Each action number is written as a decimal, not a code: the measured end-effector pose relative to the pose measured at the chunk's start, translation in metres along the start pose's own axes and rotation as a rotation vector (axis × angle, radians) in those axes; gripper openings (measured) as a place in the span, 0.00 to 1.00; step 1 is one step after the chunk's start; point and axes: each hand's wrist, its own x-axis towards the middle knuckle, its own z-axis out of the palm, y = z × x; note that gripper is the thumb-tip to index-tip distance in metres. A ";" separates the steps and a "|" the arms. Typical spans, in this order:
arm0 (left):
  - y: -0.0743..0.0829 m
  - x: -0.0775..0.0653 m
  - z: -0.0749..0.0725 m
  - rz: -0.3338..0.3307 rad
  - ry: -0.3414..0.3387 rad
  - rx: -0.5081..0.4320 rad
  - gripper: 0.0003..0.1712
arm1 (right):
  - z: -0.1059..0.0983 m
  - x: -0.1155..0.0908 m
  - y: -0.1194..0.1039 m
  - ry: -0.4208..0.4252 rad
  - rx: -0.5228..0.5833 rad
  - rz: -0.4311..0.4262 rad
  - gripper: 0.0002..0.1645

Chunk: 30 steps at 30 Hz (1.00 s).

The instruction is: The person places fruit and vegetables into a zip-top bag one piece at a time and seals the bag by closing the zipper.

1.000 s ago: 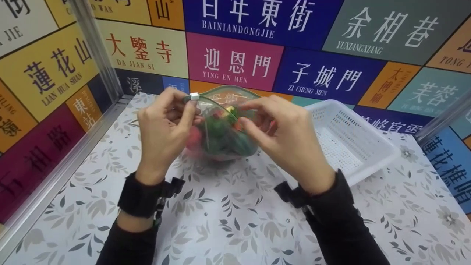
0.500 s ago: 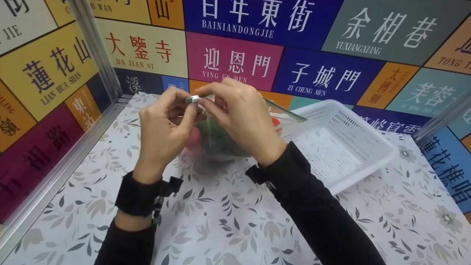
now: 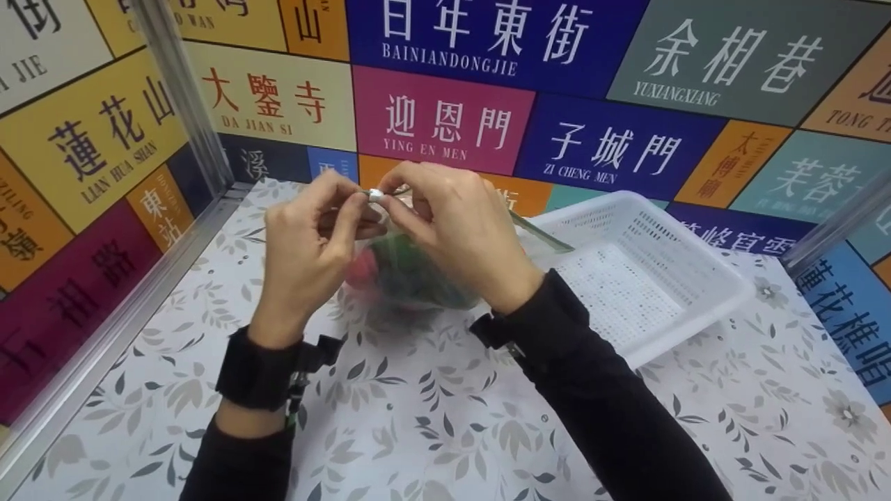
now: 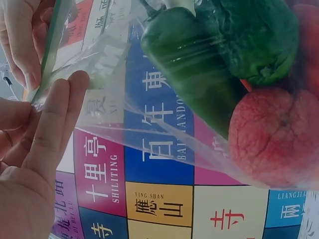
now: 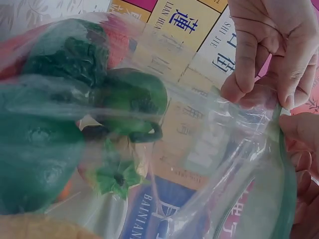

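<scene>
A clear zip bag (image 3: 411,278) with a green seal strip stands on the table, filled with produce. My left hand (image 3: 303,236) pinches the bag's upper left corner at the end of the strip. Right beside it, my right hand (image 3: 463,229) pinches the strip at the white slider (image 3: 376,195), thumb and forefinger together. Through the plastic the left wrist view shows a long green pepper (image 4: 184,64), a darker green pepper (image 4: 259,40) and a wrinkled reddish round fruit (image 4: 279,134). A green leafy top (image 5: 117,179) appears in the right wrist view. My right hand hides much of the bag in the head view.
A white perforated plastic basket (image 3: 640,278) stands to the right, partly behind the bag and right forearm. A leaf-patterned cloth (image 3: 418,417) covers the table. Panels with coloured signs (image 3: 445,125) rise behind and at both sides.
My right hand has moved left from the bag's open mouth to the slider by my left hand. The strip's right end now sticks out beyond my right hand. My left hand keeps its grip.
</scene>
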 end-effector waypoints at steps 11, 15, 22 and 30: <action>0.002 0.000 0.000 -0.045 0.048 -0.021 0.10 | -0.018 -0.021 0.031 0.023 -0.055 0.002 0.07; 0.002 0.000 -0.003 -0.052 0.079 -0.028 0.10 | -0.029 -0.032 0.047 0.044 -0.071 0.007 0.07; 0.001 0.001 -0.011 -0.080 0.127 -0.020 0.09 | -0.047 -0.052 0.083 0.063 -0.084 0.047 0.08; -0.002 0.002 -0.015 -0.097 0.155 -0.015 0.09 | -0.066 -0.075 0.120 0.094 -0.124 0.119 0.09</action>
